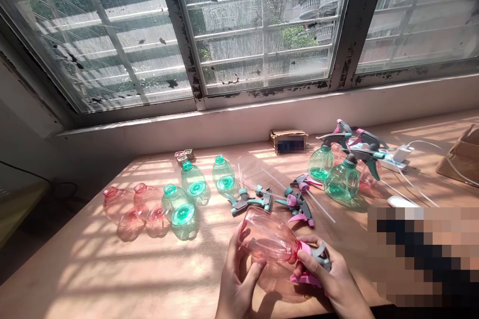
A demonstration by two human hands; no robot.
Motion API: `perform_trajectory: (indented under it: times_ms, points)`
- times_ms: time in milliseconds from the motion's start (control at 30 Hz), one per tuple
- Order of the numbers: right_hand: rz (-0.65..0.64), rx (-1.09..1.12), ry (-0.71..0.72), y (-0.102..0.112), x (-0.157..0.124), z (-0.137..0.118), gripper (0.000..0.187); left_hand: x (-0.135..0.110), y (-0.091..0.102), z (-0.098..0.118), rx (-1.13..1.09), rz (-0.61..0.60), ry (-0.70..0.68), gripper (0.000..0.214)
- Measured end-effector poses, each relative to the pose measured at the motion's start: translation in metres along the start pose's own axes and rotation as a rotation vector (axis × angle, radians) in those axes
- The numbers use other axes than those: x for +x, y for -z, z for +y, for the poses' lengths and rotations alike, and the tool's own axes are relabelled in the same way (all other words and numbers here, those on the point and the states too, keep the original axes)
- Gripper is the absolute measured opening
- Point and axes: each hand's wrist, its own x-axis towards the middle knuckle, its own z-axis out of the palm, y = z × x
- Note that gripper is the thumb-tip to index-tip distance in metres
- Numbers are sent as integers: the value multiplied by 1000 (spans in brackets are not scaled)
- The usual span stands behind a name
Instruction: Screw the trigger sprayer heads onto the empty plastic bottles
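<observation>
A clear pink spray bottle (267, 234) lies tilted on its side between my hands, its neck to the right. My left hand (241, 274) is wrapped around the bottle's base end. At the neck, my right hand (325, 269) grips the pink collar of a grey-and-pink trigger sprayer (320, 255), which sits on the bottle's mouth. Whether the collar is fully threaded I cannot tell. Just beyond lie several loose trigger sprayers (297, 204), grey with pink or teal parts, with thin tubes. Another pair of grey-and-teal sprayer heads (245, 202) rests to their left.
Pink bottles (140, 204) and green bottles (183, 212) without sprayers stand at left. Green bottles with sprayers (342, 182) stand at right, near a power strip (391, 159) with white cables. A small cardboard box (288, 140) lies by the window wall; another box (462, 157) is far right.
</observation>
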Motion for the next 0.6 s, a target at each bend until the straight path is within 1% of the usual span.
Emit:
perform_trajectory:
  times_ms: [100, 167, 300, 367, 500, 600]
  points:
    - [-2, -17, -49, 1, 1, 4, 54, -1, 0, 3, -28, -19, -14, 76]
    - [-2, -38, -64, 2, 1, 7, 55, -1, 0, 5, -31, 1, -8, 77]
    - [-63, -198, 69, 6, 4, 11, 43, -1, -1, 8, 24, 88, 8, 79]
    - [-96, -255, 105, 7, 5, 10, 38, -1, -2, 8, 45, 117, 8, 79]
    - [-116, -242, 87, 8, 6, 8, 37, -1, -5, 9, 42, 123, 29, 74]
    - [-113, -227, 60, 8, 6, 9, 40, -1, -6, 10, 39, 121, -9, 73]
